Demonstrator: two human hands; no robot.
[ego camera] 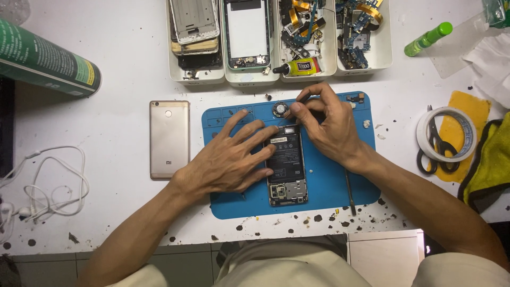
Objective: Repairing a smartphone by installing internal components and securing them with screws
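We see an opened phone (pixel 287 166) lying lengthwise on a blue mat (pixel 329 186) near the front edge of a white, speckled table (pixel 117 212). Its back is off: a black battery with a pale label fills the middle, and bare metal shields and circuit parts show at the near end and at the far end, where a small bright rectangular part sits by the edge. Our left hand (pixel 228 159) lies flat and spread wide over the phone's left side, fingertips pressing on the battery and frame, gripping nothing. Our right hand (pixel 324 125) is curled just beyond the phone's far end, thumb and forefinger pinched together on a thin tool (pixel 284 120) whose tip points at the phone's top corner; the tool is too small for us to tell its kind. A small round part (pixel 279 109) rests on the mat just beside those fingers. A thin dark rod (pixel 349 188) lies on the mat's right side under the right wrist. Left of the mat, apart from it, a gold back cover (pixel 169 139) lies face down. Beyond the mat stand white trays (pixel 265 79) holding phone frames and loose boards, with a yellow glue tube (pixel 298 67) in front of them. To the right we see a tape roll (pixel 445 134) with scissors (pixel 436 151) lying across it, and a green bottle (pixel 428 39). White earphones (pixel 48 186) trail at the left.
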